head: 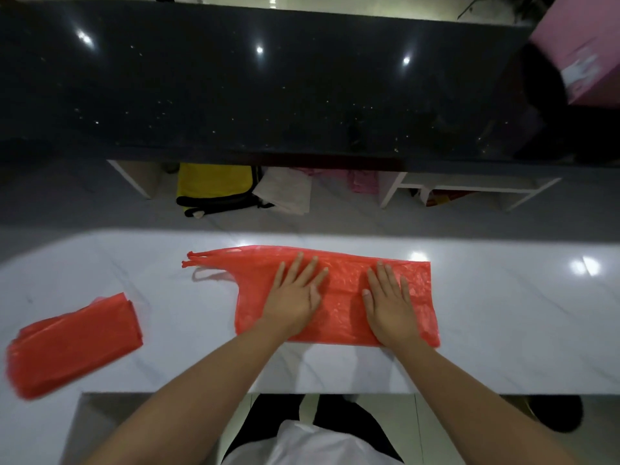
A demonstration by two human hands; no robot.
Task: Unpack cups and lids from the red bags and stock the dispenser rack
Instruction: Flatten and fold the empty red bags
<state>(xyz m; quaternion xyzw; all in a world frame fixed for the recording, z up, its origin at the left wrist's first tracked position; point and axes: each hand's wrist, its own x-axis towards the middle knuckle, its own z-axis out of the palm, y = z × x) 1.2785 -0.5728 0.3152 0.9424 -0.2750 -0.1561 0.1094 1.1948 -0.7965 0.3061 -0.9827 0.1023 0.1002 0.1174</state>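
Observation:
An empty red plastic bag (pixel 342 307) lies flat on the white marble counter (pixel 503 330), its handles pointing left. My left hand (pixel 295 293) presses palm-down on the bag's middle, fingers spread. My right hand (pixel 389 303) lies flat on the bag's right half, fingers spread as well. A second red bag (pixel 73 344), folded into a thick bundle, rests on the counter at the near left. No cups, lids or dispenser rack are in view.
A raised black glossy countertop (pixel 268 78) runs across the back. Under it, open shelves hold a yellow and black bag (pixel 214 189), a white bag (pixel 285 193) and pink items. A pink box (pixel 583 45) stands at the far right.

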